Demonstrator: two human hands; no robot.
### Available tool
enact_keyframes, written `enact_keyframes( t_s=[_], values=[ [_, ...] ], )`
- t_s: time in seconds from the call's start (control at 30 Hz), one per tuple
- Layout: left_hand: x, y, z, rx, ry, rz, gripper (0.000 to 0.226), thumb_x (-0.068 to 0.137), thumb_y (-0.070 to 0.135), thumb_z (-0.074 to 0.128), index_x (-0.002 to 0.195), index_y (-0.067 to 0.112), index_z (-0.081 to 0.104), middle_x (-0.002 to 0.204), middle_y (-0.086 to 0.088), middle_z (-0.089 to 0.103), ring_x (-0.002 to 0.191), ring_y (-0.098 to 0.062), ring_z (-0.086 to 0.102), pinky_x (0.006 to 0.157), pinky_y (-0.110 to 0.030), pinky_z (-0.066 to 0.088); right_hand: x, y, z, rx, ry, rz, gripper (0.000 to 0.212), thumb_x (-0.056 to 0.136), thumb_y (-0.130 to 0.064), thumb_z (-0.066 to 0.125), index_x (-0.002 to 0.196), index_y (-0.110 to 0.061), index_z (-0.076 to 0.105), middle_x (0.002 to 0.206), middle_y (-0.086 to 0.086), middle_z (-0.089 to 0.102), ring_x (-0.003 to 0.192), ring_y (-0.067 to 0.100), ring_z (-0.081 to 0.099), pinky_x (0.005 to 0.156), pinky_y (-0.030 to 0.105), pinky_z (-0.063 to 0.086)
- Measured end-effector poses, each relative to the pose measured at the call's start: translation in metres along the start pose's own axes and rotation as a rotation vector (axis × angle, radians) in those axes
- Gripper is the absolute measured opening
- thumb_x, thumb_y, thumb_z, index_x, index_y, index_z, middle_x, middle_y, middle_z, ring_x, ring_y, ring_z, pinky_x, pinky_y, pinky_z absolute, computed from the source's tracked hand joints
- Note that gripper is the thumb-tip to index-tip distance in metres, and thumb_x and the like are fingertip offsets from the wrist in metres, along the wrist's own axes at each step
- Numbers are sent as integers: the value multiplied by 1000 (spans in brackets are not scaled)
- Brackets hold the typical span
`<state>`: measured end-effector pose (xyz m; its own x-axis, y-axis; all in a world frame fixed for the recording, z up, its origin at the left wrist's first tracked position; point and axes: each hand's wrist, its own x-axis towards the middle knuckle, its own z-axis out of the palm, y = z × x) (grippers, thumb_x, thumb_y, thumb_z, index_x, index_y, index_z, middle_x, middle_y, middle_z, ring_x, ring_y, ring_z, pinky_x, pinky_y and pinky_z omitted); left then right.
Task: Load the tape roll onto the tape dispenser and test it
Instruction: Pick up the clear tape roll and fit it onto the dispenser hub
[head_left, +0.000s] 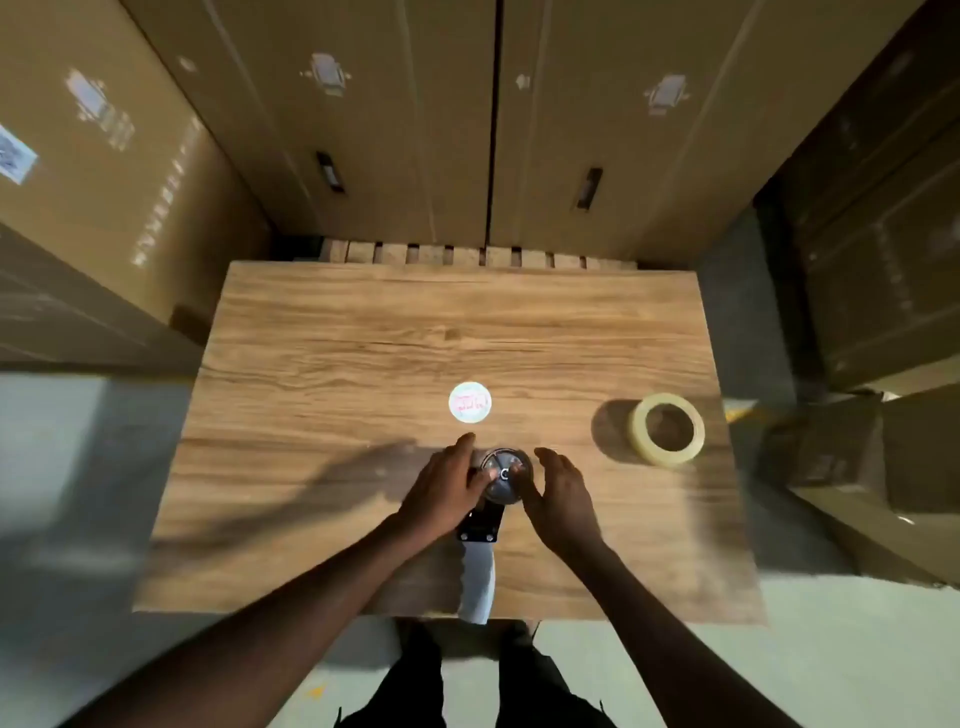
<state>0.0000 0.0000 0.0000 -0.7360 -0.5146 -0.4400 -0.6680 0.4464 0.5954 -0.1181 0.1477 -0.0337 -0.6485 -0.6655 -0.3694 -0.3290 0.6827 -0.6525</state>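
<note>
The tape dispenser (503, 480) lies on the wooden table (363, 338) near its front edge, round hub toward the far side, black bracket and pale handle toward me. My left hand (444, 493) rests on the hub's left side, fingers touching it. On the hub's right side, my right hand (563, 496) has curved fingers; whether it grips the hub is unclear. The clear tape roll (667, 428) lies flat at the right of the table, apart from both hands.
A small round white disc with red print (470, 401) lies just beyond the dispenser. Tall cardboard boxes (363, 130) stand behind and to both sides of the table. A wooden pallet edge (467, 254) shows behind the far table edge.
</note>
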Motion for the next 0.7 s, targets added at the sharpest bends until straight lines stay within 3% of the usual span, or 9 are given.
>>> enact_keyframes(
  t_s=[0.1, 0.2, 0.27, 0.4, 0.53, 0.6, 0.7],
  values=[
    [10, 13, 13, -19, -17, -73, 58, 99, 36, 62, 146, 7, 45, 141, -16, 61, 135, -34, 53, 108, -41, 44, 4, 5, 6, 316, -76, 280, 63, 96, -55, 68, 134, -5, 67, 124, 15, 76, 111, 37, 73, 87, 38, 55],
    [20, 28, 15, -29, -113, -194, 56, 101, 33, 61, 146, 3, 45, 145, -20, 53, 141, -36, 43, 111, -39, 37, 5, 5, 8, 771, -198, 483, 8, 99, -16, 70, 102, -11, 74, 90, 10, 80, 82, 27, 70, 69, 32, 52],
    [31, 30, 14, -62, -154, -255, 45, 101, 33, 59, 133, 2, 52, 137, -21, 57, 132, -36, 48, 102, -40, 41, 8, 6, 7, 881, -201, 541, 14, 102, 2, 64, 94, -7, 72, 82, 11, 75, 75, 22, 67, 69, 31, 53],
    [53, 15, 15, -144, -183, -325, 27, 96, 28, 66, 93, 1, 63, 110, -25, 71, 109, -40, 65, 80, -40, 49, 9, 6, 4, 984, -181, 552, 15, 96, 10, 69, 89, -3, 73, 78, 12, 75, 75, 23, 67, 72, 33, 55],
    [62, 5, 20, -122, -209, -330, 37, 85, 38, 78, 98, 5, 69, 101, -13, 73, 98, -32, 69, 84, -43, 54, 11, 7, 4, 981, -166, 560, 12, 94, 8, 74, 88, -2, 76, 79, 13, 74, 72, 21, 66, 70, 32, 53],
    [59, 9, 18, -100, -206, -332, 40, 83, 40, 81, 98, 6, 66, 101, -7, 69, 94, -26, 66, 76, -36, 50, 14, 7, 5, 888, -158, 560, 13, 92, 5, 78, 83, -5, 78, 70, 8, 73, 67, 19, 64, 64, 29, 53],
    [58, 12, 18, -77, -187, -325, 37, 84, 39, 81, 93, 9, 62, 96, -5, 64, 88, -23, 59, 69, -30, 39, 18, 7, 10, 765, -143, 597, 8, 86, -5, 86, 82, -7, 80, 65, 4, 74, 69, 23, 66, 66, 35, 56]
  ],
)
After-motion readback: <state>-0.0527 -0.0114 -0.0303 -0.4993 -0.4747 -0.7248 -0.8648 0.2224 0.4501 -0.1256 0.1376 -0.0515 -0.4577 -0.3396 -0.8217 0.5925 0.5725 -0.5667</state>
